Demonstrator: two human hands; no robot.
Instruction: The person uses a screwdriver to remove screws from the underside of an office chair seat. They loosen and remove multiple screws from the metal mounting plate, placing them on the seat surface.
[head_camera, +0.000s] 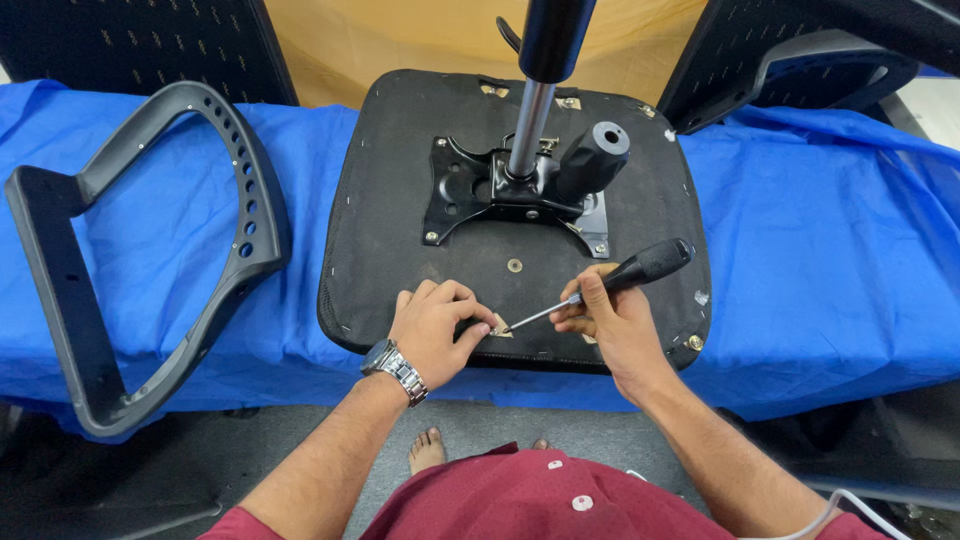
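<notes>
An upturned office-chair seat (400, 200) lies underside-up on a blue cloth-covered table (820, 260), which puts its fittings within reach from above. The right hand (615, 325) is closed around a screwdriver (610, 285), gripping it where the black handle meets the thin metal shaft, so the handle angles up and away to the right while the tip slants down and left to a small torn patch (499, 328) near the seat's near edge. The left hand (435, 330) rests on the seat just left of that spot, fingers curled and pressed to the fabric with fingertips close beside the tip, apparently to steady the covering or whatever small fitting sits there; whether it pinches anything cannot be told. A wristwatch (393, 365) sits on the left wrist. Farther away, at the seat's centre, a black metal mounting plate (470, 195) is bolted down, with a chrome gas-lift column (530, 125) rising from it towards the camera and a black knobbed lever (597, 155) just to its right. A curved black armrest frame (150, 250) with a row of holes lies on the cloth well to the left, apart from the seat. No containers are in view.
</notes>
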